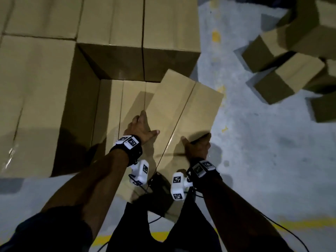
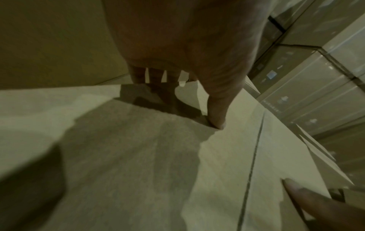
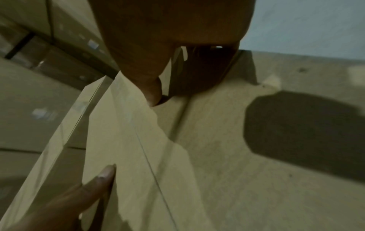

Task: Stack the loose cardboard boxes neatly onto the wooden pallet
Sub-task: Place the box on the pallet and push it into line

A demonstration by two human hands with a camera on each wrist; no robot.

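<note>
Gripping a long tan cardboard box [image 1: 183,113] by its two long sides, a person holds it skewed over the low gap at the near corner of the stacked tan cardboard boxes [image 1: 112,26]. The left hand [image 1: 141,127] curls its fingers over the box's left edge, thumb flat on the lid; the right hand [image 1: 197,145] clamps the right edge the same way, fingers wrapped down the side. Both hands sit at the box's near end, so its long axis, marked by the taped centre seam, runs away from the person and slants rightward against the stack's straight seams. Its far corner overhangs the grey concrete floor [image 1: 263,160] beside the stack. Squaring it likely means swinging that far end back toward the stack. More loose tan cardboard boxes [image 1: 283,77] lie well apart from the stack. No wooden pallet shows.
</note>
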